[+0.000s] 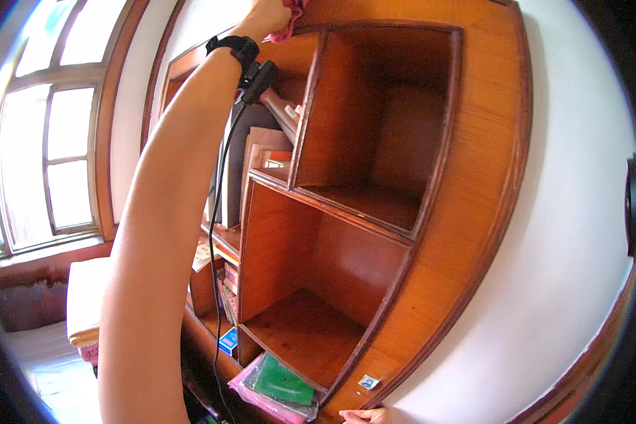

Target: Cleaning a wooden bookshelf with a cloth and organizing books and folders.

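Note:
My left arm reaches up along the left of a brown wooden shelf cabinet [473,127]. At the upper edge of the view, my left hand [265,15] is closed on a dark pink cloth [287,20], against the cabinet's top. The fingers are partly cut off by the picture's edge. A black strap [234,46] with a small black device [258,83] and a hanging cable is on that wrist. Low in the view, my right hand [366,415] is by the cabinet's lower right edge. Most of it is cut off, so its grip does not show.
Two bare cubbyholes, upper [381,120] and lower [318,261], face me. Behind my arm, other compartments hold books and papers. A green item [283,381] in clear plastic and a blue box [228,341] lie low. A window [46,155] stands left, a white wall [572,212] right.

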Available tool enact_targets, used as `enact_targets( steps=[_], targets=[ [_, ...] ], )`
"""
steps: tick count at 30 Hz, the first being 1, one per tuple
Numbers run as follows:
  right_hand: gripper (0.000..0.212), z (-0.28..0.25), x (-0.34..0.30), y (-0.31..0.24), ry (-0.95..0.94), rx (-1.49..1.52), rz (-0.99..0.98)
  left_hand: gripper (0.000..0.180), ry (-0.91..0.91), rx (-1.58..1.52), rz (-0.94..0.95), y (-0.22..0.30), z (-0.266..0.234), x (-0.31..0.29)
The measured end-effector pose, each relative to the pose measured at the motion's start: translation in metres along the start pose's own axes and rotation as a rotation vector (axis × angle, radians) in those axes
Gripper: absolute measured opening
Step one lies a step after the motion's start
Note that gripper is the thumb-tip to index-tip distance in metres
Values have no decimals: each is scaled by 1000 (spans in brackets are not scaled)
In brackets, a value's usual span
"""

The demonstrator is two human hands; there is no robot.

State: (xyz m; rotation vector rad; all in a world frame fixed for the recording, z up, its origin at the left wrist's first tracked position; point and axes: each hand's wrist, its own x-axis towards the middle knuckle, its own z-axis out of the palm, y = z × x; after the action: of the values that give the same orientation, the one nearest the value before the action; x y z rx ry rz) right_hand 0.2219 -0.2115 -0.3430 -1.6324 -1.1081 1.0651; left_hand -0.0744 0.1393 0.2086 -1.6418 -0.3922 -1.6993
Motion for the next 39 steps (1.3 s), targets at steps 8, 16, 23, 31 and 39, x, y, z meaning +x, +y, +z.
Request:
enact_targets(
  steps=[8,16,23,31,39],
  targets=[
    [28,1,11,13,24,25,-172,52,-183,160,71,102,-2,19],
    [24,1,27,47,18,60,-218,20,-379,-357,31,262,-36,59],
    [23,2,34,65,-49,123,-279,24,-470,-423,-126,317,-44,68],
    [22,0,23,95,-124,121,-329,24,-567,-335,29,340,-53,24],
    [19,4,6,109,-157,39,-282,13,-661,-491,-395,410,-109,-66]
  ],
)
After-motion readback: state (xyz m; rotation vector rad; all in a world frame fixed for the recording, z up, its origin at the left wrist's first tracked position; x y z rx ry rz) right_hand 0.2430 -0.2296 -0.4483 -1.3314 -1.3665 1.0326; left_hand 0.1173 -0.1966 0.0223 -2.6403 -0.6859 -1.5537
